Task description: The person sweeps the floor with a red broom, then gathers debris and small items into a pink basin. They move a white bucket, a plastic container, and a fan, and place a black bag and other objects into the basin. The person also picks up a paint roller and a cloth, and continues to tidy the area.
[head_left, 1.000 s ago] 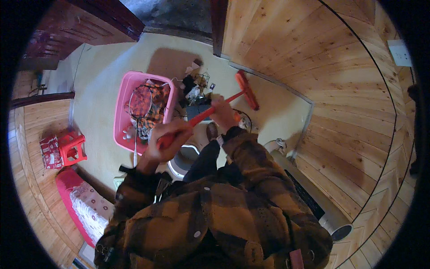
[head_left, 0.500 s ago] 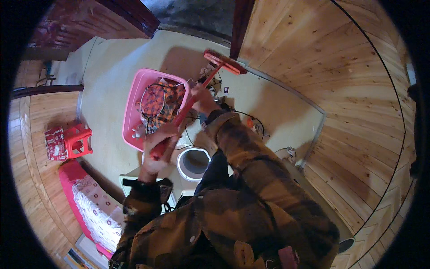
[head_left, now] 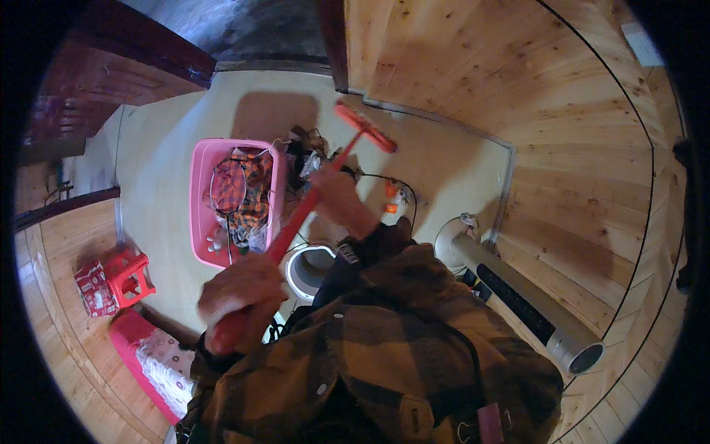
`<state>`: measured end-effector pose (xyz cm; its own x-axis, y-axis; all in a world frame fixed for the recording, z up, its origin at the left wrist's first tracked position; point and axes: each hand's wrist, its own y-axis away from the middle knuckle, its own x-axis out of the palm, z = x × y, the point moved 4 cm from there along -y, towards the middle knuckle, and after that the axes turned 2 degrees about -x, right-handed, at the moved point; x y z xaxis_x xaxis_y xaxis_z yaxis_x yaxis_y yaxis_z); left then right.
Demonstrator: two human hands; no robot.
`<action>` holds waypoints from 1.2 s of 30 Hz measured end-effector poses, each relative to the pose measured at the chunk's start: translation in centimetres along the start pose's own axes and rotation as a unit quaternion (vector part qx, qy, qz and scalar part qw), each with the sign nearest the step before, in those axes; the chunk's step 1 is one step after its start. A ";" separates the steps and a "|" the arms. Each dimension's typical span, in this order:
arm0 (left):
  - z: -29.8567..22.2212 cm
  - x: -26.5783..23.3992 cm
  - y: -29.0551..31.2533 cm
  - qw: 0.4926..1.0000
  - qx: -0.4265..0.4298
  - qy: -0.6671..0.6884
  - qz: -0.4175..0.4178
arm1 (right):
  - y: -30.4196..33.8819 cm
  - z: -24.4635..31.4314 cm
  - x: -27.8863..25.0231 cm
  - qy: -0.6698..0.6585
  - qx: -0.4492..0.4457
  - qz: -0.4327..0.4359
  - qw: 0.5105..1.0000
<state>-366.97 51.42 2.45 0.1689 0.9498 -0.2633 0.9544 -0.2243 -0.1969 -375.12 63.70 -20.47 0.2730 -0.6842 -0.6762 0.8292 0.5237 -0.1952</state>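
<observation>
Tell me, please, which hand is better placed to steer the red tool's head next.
Probably the right hand: it grips the handle nearer the head, while the left hand holds the far end.

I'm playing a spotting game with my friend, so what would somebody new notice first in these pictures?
Probably the bright red long-handled brush slanting across the middle, with the left hand keeping its grip near the lower end and the right hand gripping nearer the head. Next might come the big pink tub on the floor, left of the brush, with orange-and-black checked cloth inside.
</observation>
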 end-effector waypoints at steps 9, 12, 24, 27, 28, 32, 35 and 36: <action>5.9 10.0 -3.1 0.983 0.008 0.095 0.156 | 11.4 -12.6 1.5 0.039 0.257 -0.071 0.963; 1.2 9.8 -3.0 0.971 -0.076 0.004 0.228 | 11.5 -8.5 1.2 -0.017 0.132 -0.138 0.981; -1.6 21.2 -5.3 0.920 0.025 -0.002 0.391 | 20.1 -12.3 -13.0 0.058 0.191 -0.242 0.950; 2.5 26.0 -7.1 0.960 -0.026 0.089 0.262 | 21.8 -19.4 -13.8 0.102 0.306 -0.147 0.935; 3.2 26.6 -7.5 0.969 -0.030 0.073 0.236 | 21.2 -20.5 -13.7 0.101 0.277 -0.143 0.945; 3.0 23.4 -6.2 0.988 -0.077 -0.005 0.134 | 15.9 -19.5 -9.5 0.031 0.156 -0.144 0.977; 2.2 20.2 -3.6 0.977 -0.155 -0.105 0.102 | 11.5 -16.1 -5.0 -0.024 0.081 -0.136 0.987; 1.6 20.1 -3.1 0.977 -0.128 -0.129 0.113 | 10.8 -15.4 -3.8 -0.037 0.090 -0.101 0.990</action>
<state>-366.92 70.82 -3.76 0.3467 0.7880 -0.5089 0.9356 -0.3293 0.1274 -374.71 79.78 -30.94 0.1232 -0.8046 -0.5809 0.9422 0.2786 -0.1861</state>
